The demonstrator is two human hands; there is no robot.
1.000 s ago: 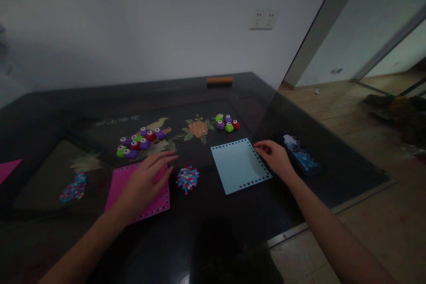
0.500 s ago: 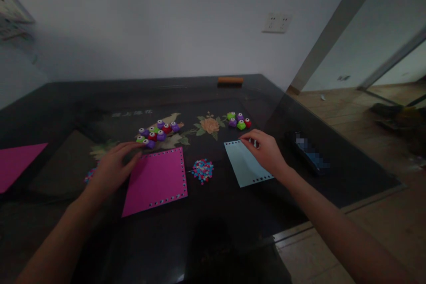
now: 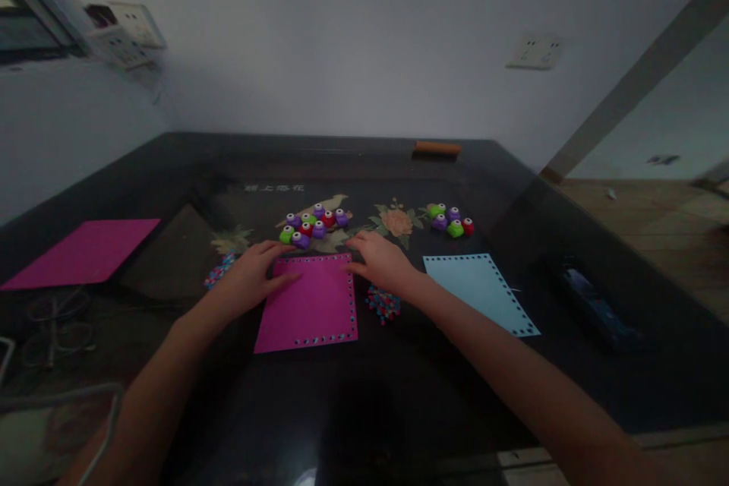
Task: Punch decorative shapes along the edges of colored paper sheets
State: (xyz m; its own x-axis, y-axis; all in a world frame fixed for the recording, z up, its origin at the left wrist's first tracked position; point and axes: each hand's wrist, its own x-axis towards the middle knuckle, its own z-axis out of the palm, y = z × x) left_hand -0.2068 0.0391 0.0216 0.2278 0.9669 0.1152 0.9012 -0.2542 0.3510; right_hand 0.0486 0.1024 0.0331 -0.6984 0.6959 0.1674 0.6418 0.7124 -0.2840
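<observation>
A pink sheet (image 3: 307, 300) lies on the dark table, with small dark and pale spots along its top, right and bottom edges. My left hand (image 3: 250, 277) is at its upper left corner, thumb stretched over the paper and fingers apart. Over the upper right corner is my right hand (image 3: 381, 262), thumb and forefinger spread with nothing visible between them. Just beyond the fingers sits a cluster of small purple, green and red pieces with eye-like tops (image 3: 319, 228). A pile of blue, red and white dots (image 3: 383, 304) lies partly under my right wrist.
A light blue sheet (image 3: 475, 288) with edge spots lies to the right, partly behind my forearm. More eye-topped pieces (image 3: 454, 220) sit beyond it. Another pink sheet (image 3: 94, 247), a second dot pile (image 3: 219, 271), a dark elongated object (image 3: 592, 304) and an orange-brown cylinder (image 3: 437, 148) are around.
My right hand has left the light blue sheet and come to the pink sheet's upper right corner, its pinch opened. My left hand stays at the upper left corner. The view has turned left.
</observation>
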